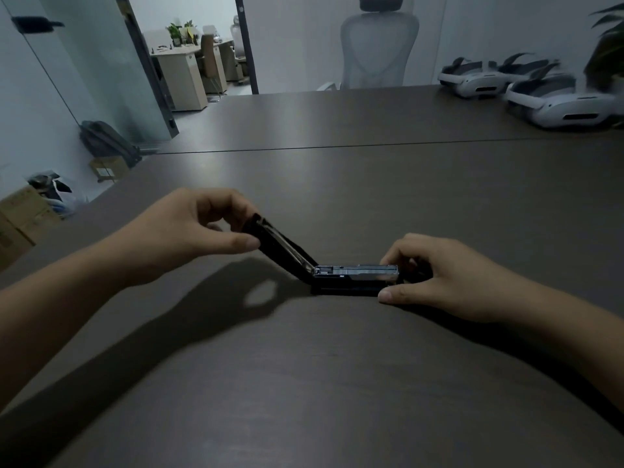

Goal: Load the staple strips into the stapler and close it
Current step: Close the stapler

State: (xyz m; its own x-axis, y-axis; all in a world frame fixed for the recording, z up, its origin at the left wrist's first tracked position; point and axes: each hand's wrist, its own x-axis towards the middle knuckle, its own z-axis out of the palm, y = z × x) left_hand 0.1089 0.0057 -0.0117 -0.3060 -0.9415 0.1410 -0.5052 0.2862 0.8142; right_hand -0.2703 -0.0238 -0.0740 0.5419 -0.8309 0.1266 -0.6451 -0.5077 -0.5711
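A black stapler lies on the dark table, swung wide open. Its lid tilts up and to the left from the hinge. My left hand pinches the raised tip of that lid between thumb and fingers. The metal staple channel faces up on the base, and pale metal shows along it; whether staples lie inside I cannot tell. My right hand grips the right end of the base, thumb at the front and fingers behind. No loose staple strip is visible.
The dark wooden table stretches far ahead, with a seam across it. Several white headsets sit at the back right. A white office chair stands behind the far edge. Cardboard boxes lie on the floor at left.
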